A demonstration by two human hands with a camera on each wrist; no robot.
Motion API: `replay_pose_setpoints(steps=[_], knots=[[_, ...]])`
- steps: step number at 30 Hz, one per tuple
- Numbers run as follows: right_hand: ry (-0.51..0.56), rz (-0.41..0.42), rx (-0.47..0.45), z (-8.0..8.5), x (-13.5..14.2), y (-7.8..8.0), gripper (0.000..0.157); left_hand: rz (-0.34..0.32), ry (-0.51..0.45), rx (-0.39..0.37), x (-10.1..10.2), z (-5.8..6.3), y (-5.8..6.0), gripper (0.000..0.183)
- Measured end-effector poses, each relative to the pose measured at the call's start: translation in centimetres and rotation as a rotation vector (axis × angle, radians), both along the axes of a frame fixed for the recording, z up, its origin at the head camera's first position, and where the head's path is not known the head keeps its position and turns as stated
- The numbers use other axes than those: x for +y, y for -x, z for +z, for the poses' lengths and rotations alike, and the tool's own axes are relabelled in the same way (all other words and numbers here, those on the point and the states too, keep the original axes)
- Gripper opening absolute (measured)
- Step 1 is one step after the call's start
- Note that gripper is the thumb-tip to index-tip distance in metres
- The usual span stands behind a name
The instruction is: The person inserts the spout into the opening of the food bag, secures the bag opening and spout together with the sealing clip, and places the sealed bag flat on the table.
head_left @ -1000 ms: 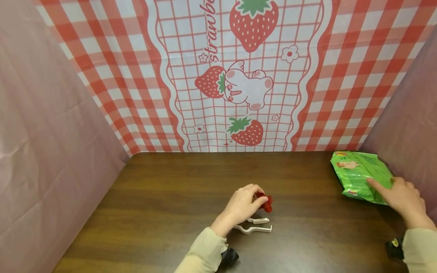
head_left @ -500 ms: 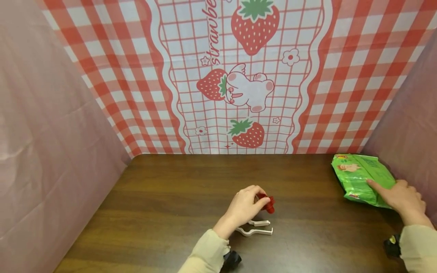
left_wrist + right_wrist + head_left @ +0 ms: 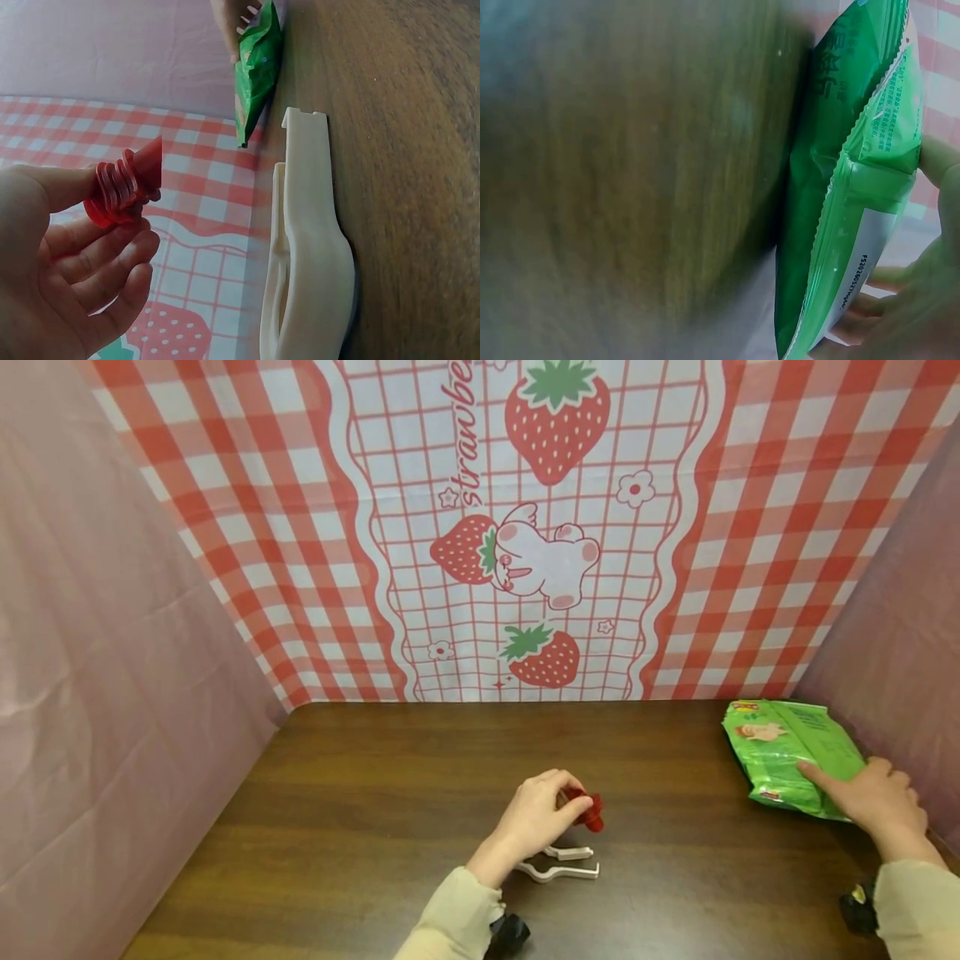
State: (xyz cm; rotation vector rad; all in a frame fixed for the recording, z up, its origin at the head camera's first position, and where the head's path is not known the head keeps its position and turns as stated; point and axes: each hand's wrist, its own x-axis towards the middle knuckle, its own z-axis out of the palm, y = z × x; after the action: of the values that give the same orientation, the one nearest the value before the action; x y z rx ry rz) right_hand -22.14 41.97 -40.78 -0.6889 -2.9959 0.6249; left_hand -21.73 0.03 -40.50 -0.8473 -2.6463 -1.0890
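Note:
My left hand (image 3: pixel 530 814) pinches a red ribbed plastic piece (image 3: pixel 592 812) between thumb and fingers, above the table. The left wrist view shows the piece (image 3: pixel 120 187) with stacked ridges and a pointed tip, the other fingers loosely bent below it. Under that hand lies a cream-white, two-armed clip (image 3: pixel 566 871), its arms spread apart, its near end hidden by the wrist. At the far right, my right hand (image 3: pixel 881 802) holds the near right end of a green food packet (image 3: pixel 798 756). In the right wrist view the thumb is on one face of the packet (image 3: pixel 855 217), fingers at its other side.
The brown wooden table (image 3: pixel 375 777) ends at a red-and-white checked strawberry cloth (image 3: pixel 300 585) at the back. Pinkish curtains hang on the left (image 3: pixel 135 677) and right (image 3: pixel 900 652). The packet lies near the back right corner.
The whole scene has shifted slightly down in the head view. Both hands keep their holds, and the packet, clip and red piece stay nearly where they were.

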Motion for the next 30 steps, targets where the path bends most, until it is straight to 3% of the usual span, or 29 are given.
replay_pose_setpoints(steps=[8,22,30], knots=[[0.031,0.027,-0.003,-0.1,-0.2,-0.3,0.112,0.002,-0.032,-0.023,0.1,-0.1,0.2,0.017],[-0.002,0.130,0.036,0.9,-1.3,-0.7,0.109,0.010,-0.047,0.006,0.1,0.0,0.4,0.017],[0.027,0.144,-0.022,1.1,-2.3,-1.2,0.111,-0.004,-0.075,-0.002,0.0,0.3,0.5,0.016]])
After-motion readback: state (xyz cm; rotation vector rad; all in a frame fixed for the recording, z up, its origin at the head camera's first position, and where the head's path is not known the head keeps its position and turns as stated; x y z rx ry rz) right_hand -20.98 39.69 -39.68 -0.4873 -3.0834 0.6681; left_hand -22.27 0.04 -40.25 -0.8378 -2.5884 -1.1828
